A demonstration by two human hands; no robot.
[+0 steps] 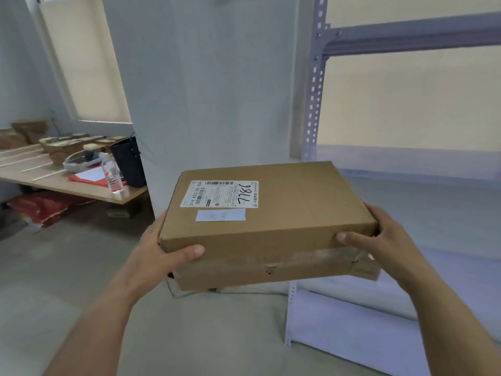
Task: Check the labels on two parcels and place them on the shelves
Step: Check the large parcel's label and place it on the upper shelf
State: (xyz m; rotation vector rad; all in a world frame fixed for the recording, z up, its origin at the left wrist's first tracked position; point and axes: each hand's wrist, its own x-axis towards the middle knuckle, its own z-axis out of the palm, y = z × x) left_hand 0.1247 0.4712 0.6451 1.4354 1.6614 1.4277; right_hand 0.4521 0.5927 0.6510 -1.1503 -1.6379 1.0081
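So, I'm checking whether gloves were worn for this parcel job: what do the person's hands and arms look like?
No gloves: the left hand and right hand are both bare. Both forearms are uncovered as far as the picture shows, with no sleeve in view. No watch, ring or wristband shows, and the visible thumbnails are short and unpainted.

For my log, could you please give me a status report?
Both hands, left and right, grip the parcel. Label faces up. Shelf ahead, unobstructed.

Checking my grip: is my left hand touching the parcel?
Touching. The head view shows the left hand against the parcel, thumb pressed on its front face.
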